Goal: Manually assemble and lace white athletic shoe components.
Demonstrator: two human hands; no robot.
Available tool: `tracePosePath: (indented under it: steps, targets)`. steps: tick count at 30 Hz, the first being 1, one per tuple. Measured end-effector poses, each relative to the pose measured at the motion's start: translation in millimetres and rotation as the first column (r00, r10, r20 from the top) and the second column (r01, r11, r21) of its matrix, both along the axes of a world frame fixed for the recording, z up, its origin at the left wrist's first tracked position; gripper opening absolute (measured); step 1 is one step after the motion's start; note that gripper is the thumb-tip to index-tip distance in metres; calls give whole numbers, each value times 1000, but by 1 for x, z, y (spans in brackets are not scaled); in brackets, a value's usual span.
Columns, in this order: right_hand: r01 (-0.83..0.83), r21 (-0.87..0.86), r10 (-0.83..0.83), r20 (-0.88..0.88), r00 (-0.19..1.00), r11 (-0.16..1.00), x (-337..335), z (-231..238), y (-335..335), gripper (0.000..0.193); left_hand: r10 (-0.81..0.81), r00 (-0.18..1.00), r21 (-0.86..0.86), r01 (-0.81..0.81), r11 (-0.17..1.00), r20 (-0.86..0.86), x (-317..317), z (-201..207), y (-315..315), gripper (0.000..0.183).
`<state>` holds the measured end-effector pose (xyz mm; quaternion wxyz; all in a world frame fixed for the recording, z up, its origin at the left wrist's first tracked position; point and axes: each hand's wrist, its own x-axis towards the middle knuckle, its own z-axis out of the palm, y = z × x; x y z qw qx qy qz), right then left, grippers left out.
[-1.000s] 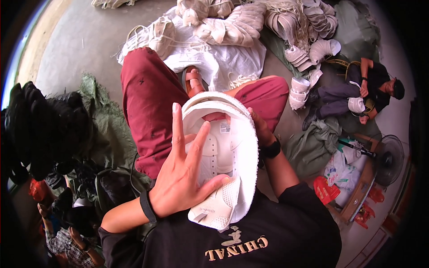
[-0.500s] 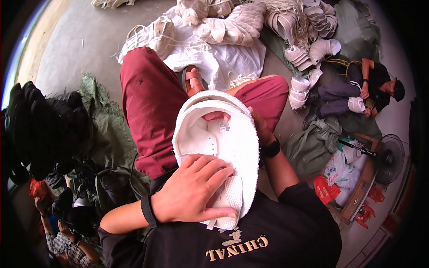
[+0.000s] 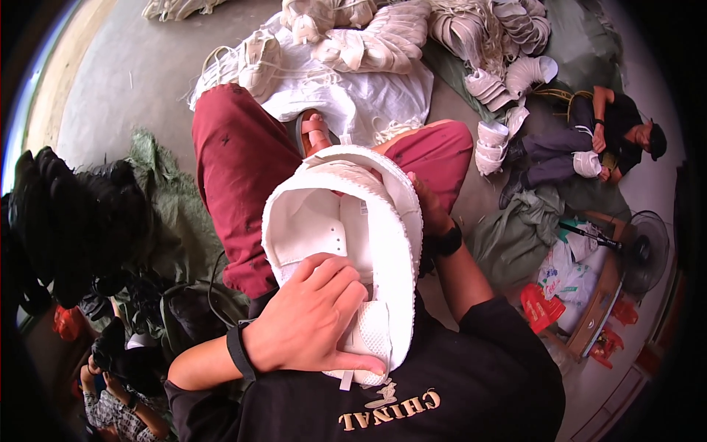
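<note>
A white shoe upper (image 3: 395,287) with a mesh tongue is held open over my lap, its inner lining facing up. Another white layer shows at its far rim, so it seems nested with a second upper. My left hand (image 3: 309,313) grips the near left part, fingers curled over the edge into the opening and thumb pressed on the mesh tongue. At the far right side, my right hand (image 3: 431,206) is wrapped around the outer edge; most of its fingers are hidden behind the white material.
Beyond my knees, bundles of off-white uppers (image 3: 379,40) lie on a white sheet (image 3: 398,96). Black bundled items (image 3: 55,221) stand at left beside green sacking (image 3: 173,184). A seated person (image 3: 615,132) works at right, near a fan (image 3: 644,250) and an open box (image 3: 589,317). Another person (image 3: 121,409) sits lower left.
The upper's opening has tilted and shifted left, and the second layer shows more at the far right. My left fingers have curled in further. My right hand keeps its hold.
</note>
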<state>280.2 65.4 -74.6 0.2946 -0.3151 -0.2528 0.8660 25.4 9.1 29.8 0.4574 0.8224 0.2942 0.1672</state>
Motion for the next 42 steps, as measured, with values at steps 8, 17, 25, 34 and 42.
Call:
tracePosePath:
  steps: [8, 17, 25, 34, 42]
  targets:
    - [71, 151, -70, -13, 997, 986, 18, -3, 17, 49, 75, 981, -197, -39, 980, 177, -32, -14, -7, 73]
    - [284, 281, -267, -96, 959, 917, 59, 1, 37, 43, 711, 698, -472, -600, 647, 87, -50, -13, -5, 39]
    - [415, 474, -428, -86, 900, 777, 87, 10, 43, 40, 446, 895, 91, -446, 890, 21, -67, -11, 13, 53]
    - [637, 610, -764, -77, 641, 472, 111, 13, 58, 46, 210, 970, -136, -193, 972, 123, -49, -5, 11, 70]
    - [669, 706, -870, -158, 467, 231, 100, 48, 76, 54, -167, 974, -92, 182, 979, 154, 17, 34, 50, 57]
